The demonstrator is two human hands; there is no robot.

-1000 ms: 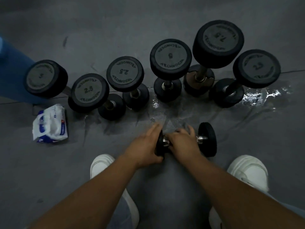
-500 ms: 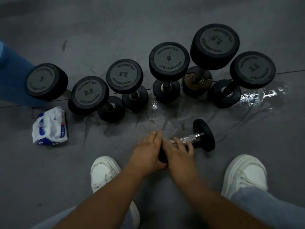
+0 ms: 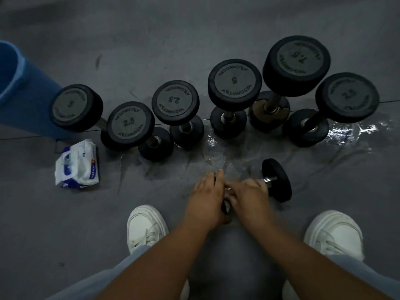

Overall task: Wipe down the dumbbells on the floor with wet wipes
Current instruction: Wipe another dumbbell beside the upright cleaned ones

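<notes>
A small black dumbbell [image 3: 277,180] lies on its side on the grey floor between my feet. My left hand [image 3: 207,198] covers and grips its left head. My right hand [image 3: 249,194] is closed around the chrome handle, with a bit of pale wet wipe [image 3: 227,205] showing between the two hands. Only the dumbbell's right head and a short piece of the handle are visible. Several black dumbbells [image 3: 234,83] stand upright in a row behind it.
A white and blue pack of wet wipes [image 3: 76,164] lies on the floor at the left. A blue bucket [image 3: 15,87] stands at the far left. Wet patches [image 3: 346,132] shine on the floor near the row. My white shoes [image 3: 145,226] flank the hands.
The dumbbell has turned from its slant to lie more level. My right hand has slid right along the handle, covering most of the chrome. My left hand stays on the left head.
</notes>
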